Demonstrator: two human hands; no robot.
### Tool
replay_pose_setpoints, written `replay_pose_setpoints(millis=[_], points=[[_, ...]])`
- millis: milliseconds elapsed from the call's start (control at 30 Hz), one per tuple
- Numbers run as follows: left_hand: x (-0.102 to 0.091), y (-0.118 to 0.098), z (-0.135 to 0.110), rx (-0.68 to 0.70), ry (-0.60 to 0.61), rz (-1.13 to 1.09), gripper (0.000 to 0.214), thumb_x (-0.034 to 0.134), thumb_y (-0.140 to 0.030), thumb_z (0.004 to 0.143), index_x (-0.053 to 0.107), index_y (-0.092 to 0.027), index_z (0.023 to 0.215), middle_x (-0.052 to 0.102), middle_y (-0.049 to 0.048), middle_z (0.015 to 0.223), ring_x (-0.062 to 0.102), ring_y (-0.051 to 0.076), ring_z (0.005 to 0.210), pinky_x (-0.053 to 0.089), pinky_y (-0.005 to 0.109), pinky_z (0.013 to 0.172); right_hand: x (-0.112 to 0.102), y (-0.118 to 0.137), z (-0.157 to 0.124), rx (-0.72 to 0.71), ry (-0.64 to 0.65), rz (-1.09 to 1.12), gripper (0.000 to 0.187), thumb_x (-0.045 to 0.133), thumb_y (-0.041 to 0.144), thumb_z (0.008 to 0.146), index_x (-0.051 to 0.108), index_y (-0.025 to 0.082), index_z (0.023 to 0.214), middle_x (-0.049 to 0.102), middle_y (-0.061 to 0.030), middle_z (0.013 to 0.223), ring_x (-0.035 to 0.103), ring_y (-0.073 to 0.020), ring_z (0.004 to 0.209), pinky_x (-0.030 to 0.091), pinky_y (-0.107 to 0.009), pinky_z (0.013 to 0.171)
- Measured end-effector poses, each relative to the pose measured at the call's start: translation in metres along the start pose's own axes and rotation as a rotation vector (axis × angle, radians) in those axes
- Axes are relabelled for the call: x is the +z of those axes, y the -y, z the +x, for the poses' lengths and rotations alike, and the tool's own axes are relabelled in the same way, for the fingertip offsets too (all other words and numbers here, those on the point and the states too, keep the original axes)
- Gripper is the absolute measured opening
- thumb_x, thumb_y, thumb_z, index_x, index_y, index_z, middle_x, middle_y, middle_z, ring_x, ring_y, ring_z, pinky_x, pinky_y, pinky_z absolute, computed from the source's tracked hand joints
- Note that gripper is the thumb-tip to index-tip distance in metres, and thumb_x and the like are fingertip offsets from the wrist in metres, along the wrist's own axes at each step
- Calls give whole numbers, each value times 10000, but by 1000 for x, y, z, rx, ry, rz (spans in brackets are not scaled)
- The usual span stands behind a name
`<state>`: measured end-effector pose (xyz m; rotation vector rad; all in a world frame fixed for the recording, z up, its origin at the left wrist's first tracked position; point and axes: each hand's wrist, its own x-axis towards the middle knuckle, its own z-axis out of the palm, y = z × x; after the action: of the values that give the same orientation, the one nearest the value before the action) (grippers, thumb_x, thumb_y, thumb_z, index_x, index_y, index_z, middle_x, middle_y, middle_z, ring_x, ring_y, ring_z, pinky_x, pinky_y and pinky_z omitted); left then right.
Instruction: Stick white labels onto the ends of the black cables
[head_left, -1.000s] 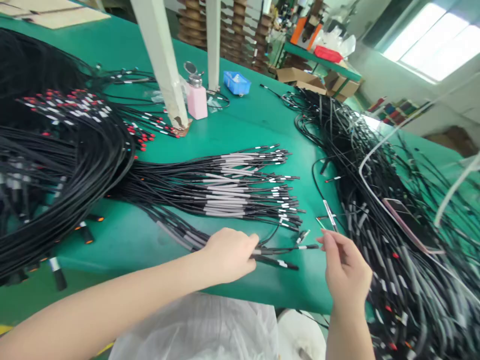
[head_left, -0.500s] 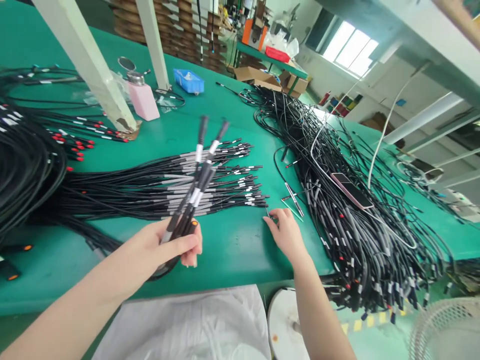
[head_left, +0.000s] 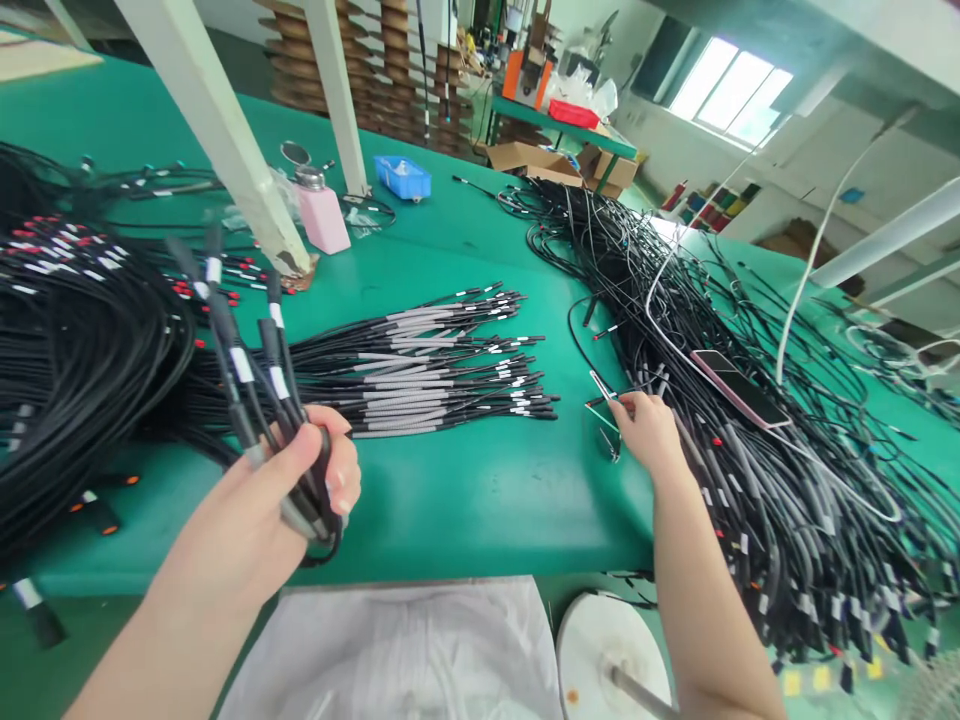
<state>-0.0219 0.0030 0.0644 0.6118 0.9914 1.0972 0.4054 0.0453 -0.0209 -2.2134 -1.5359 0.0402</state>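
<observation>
My left hand [head_left: 300, 485] is closed around a bunch of black cables [head_left: 244, 400], their connector ends with white labels sticking up past my thumb. My right hand [head_left: 649, 435] is at the right of the mat, its thumb and fingers pinched at the lower part of a slim white-and-black pen-like stick [head_left: 602, 385]. A thin green stick [head_left: 602, 416] lies beside my fingertips, with a small dark metal piece [head_left: 611, 445] just below; its kind is unclear. Between my hands, a row of black cables with grey sleeves [head_left: 409, 385] lies fanned out on the green mat [head_left: 480, 500].
Coiled black cables [head_left: 90, 350] fill the left side. A big cable pile [head_left: 720, 440] lies on the right, with a phone [head_left: 741, 388] and white cord on top. Behind stand a pink bottle [head_left: 322, 215], a blue tray [head_left: 403, 178] and white posts [head_left: 225, 140]. A round stool [head_left: 611, 650] is below.
My right hand has moved right, from beside the row's tips to the pen-like stick. My left hand has swung left and tilted its cable bunch leftward. The view has shifted slightly.
</observation>
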Motion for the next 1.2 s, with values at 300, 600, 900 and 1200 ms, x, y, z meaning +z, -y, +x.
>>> replay_pose_setpoints(millis=[300, 600, 900, 1200], points=[[-1, 23, -1, 5, 133, -25, 260, 832, -464, 779, 720, -244, 860, 555, -53, 554, 490, 86, 433, 373, 214, 442, -6, 12, -6, 155, 42, 255, 234, 629, 448, 831, 543, 232, 810, 615, -8, 647, 550, -200, 584, 406, -337, 606], [0, 30, 0, -40, 228, 158, 240, 694, -434, 921, 697, -203, 986, 572, -46, 560, 497, 105, 497, 377, 246, 501, -4, 98, -96, 84, 233, 866, 443, 537, 622, 918, 588, 205, 1058, 514, 46, 647, 408, -116, 507, 335, -247, 467], [0, 28, -4, -59, 240, 240, 92, 706, -192, 874, 686, -191, 965, 811, 49, 908, 683, 154, 684, 528, 294, 698, 13, 178, -134, 47, 530, 1295, 459, 499, 632, 968, 517, 219, 769, 393, 86, 519, 347, -81, 445, 291, -214, 434], [1, 27, -5, -93, 215, 234, 105, 773, -229, 849, 702, -189, 915, 780, -11, 765, 721, 149, 683, 558, 254, 677, 6, 221, -137, 1, 707, 1446, 415, 726, 596, 843, 594, 208, 906, 427, 94, 564, 369, -68, 470, 346, -213, 465]])
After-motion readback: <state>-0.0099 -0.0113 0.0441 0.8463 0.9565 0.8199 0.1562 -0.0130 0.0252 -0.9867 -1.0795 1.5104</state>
